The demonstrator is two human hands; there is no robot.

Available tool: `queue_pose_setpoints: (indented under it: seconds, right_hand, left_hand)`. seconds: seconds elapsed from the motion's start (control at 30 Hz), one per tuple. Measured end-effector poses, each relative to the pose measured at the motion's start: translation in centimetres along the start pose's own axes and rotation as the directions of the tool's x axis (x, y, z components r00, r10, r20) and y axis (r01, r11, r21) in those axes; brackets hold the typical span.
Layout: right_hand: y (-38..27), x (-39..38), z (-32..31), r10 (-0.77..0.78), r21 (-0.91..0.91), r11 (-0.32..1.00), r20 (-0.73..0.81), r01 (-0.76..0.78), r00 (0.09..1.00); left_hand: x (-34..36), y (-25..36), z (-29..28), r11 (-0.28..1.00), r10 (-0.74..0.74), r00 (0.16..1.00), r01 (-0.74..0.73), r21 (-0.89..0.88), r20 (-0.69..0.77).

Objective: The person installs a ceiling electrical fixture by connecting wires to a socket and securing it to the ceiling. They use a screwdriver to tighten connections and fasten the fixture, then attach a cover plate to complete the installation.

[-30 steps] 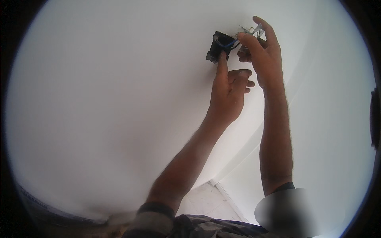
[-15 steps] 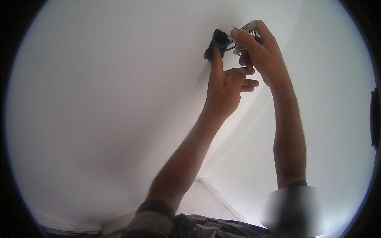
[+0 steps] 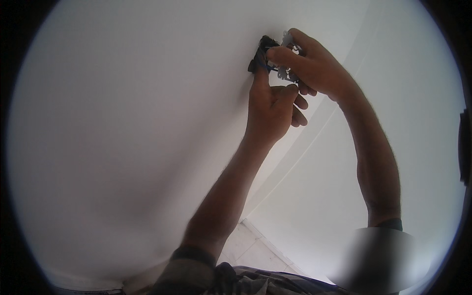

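Note:
A black wall box (image 3: 252, 65) is set in the white wall, with dark and blue wires (image 3: 261, 55) at its opening. My left hand (image 3: 270, 115) reaches up from below, its index finger stretched into the box against the wires. Its thumb and other fingers are loosely bent and apart from anything. Just right of the box, my right hand (image 3: 322, 71) grips a wiring device with a grey metal mounting frame (image 3: 283, 73), tilted edge-on to the wall. The right thumb reaches across toward the box opening. My fingers hide much of the device and the wire ends.
The white wall (image 3: 123, 123) spreads around the box and meets another white wall (image 3: 339, 182) along a corner line on the right. Pale floor tiles (image 3: 250, 248) show below. Dark checkered cloth (image 3: 255, 280) lies along the lower edge.
My right hand has brought the wiring device left, closer to the box, and its forearm has swung outward. My left hand has shifted slightly left, its index finger still in the box.

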State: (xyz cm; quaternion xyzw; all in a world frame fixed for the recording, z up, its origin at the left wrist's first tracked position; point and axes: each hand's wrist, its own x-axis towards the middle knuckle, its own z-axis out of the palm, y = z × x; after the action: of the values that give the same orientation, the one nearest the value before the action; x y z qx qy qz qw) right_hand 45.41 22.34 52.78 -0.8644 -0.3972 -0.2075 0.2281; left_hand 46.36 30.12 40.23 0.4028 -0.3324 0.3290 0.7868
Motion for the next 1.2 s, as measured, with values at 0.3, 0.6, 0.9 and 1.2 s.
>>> queue_pose_setpoints:
  seconds: [0.3, 0.6, 0.9, 1.2]
  right_hand:
    - [0.6, -1.6, 0.2, 0.063, 0.241, 0.969, 0.001, -0.061, 0.998]
    - [4.5, -3.7, 2.3, 0.059, 0.449, 0.893, -0.038, -0.036, 0.998]
    - [2.5, -5.3, 1.6, 0.079, 0.717, 0.697, -0.049, -0.02, 0.996]
    - [4.2, -4.4, 2.3, 0.002, 0.848, 0.528, 0.044, -0.039, 0.999]
  left_hand:
    - [-0.9, -1.7, 1.0, 0.994, 0.111, 0.988, -0.109, 0.027, -0.107]
    - [-3.8, -2.9, 1.3, 0.971, 0.237, 0.929, -0.221, 0.086, -0.283]
    - [-5.0, -1.1, 1.2, 0.777, 0.443, 0.865, -0.239, 0.582, -0.237]
    - [-4.4, -1.1, 0.4, 0.691, 0.511, 0.844, -0.288, 0.662, -0.165]
